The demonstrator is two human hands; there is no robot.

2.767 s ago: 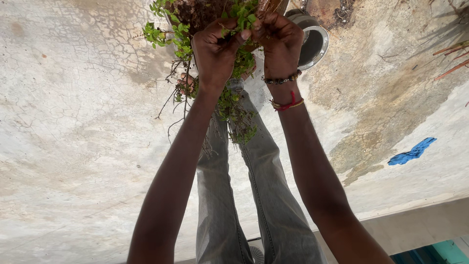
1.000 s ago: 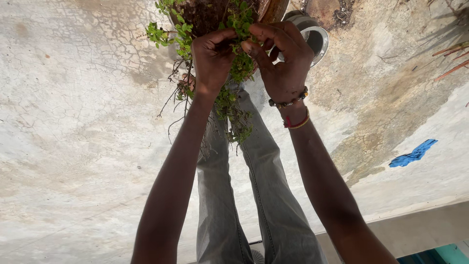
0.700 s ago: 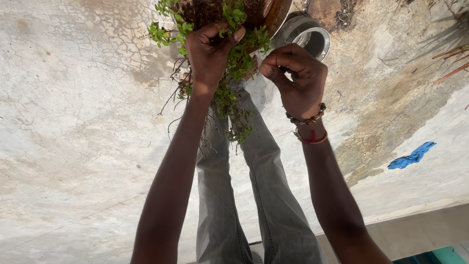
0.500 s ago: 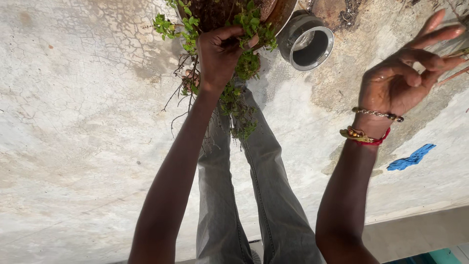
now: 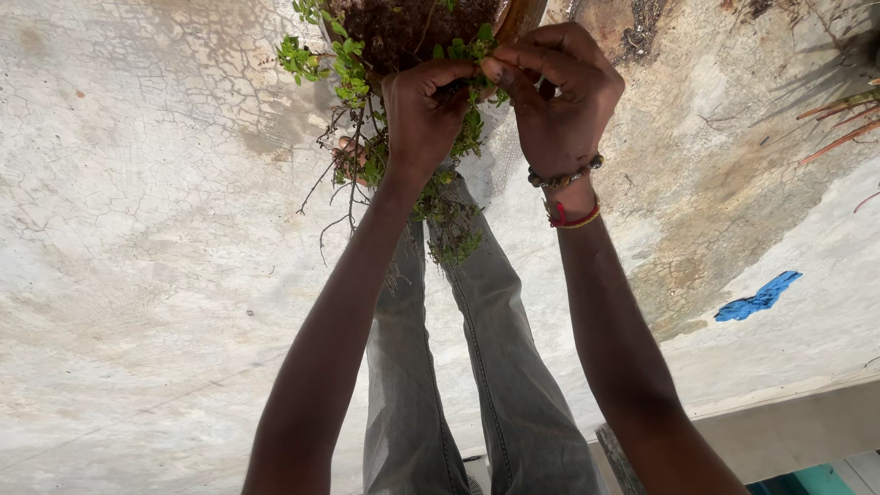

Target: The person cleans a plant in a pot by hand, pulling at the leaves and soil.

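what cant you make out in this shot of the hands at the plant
Head view only:
- Pot: cut off by the top edge, only part of the rim shows.
- What the left hand and right hand pinch: hidden by fingers and leaves.
- Feet: hidden behind plant and hands.
- Blue cloth: too small to identify.

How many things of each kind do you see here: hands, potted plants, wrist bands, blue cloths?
Hands: 2 (left hand, right hand)
Potted plant: 1
Wrist bands: 2 (beaded bracelet, red thread band)
Blue cloth: 1
Total: 6
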